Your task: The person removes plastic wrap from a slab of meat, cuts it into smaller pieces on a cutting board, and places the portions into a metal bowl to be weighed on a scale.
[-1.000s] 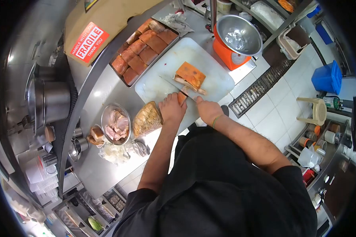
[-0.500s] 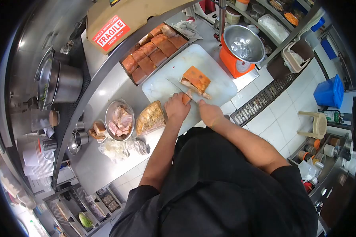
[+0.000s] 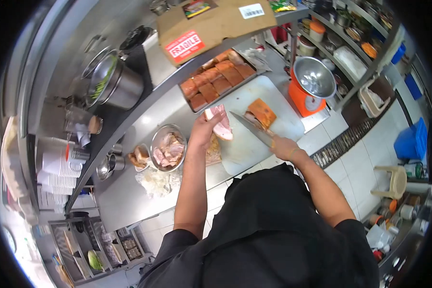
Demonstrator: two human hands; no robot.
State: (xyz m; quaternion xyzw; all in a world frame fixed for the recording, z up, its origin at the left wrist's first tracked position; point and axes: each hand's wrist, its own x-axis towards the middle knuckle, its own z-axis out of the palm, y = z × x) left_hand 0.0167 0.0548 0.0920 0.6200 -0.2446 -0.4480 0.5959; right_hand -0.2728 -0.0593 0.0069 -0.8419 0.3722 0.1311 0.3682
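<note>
My left hand [image 3: 204, 130] is closed around a slice of meat [image 3: 223, 128], pink with pale fat, and holds it up over the left side of the white cutting board [image 3: 245, 156]. In my right hand [image 3: 286, 148] is a knife [image 3: 255, 131], its blade pointing up and to the left over the board. Just beyond the blade lies an orange-skinned block of meat [image 3: 261, 113], its cut side towards me. A larger pale-yellow piece of meat [image 3: 214, 152] is partly hidden behind my left wrist.
Left of the board stands a metal bowl [image 3: 154, 156] of meat pieces, near a crumpled plastic bag [image 3: 153, 182]. A metal tray [image 3: 195, 109] of orange-brown meat blocks is behind the board. An orange scale [image 3: 302, 101] carries a steel bowl. A shelf with a cardboard box [image 3: 225, 26] overhangs the back.
My left hand has lifted away from the block to the left, now with a slice of meat in it. The knife has drawn back from the cut. The view has shifted.
</note>
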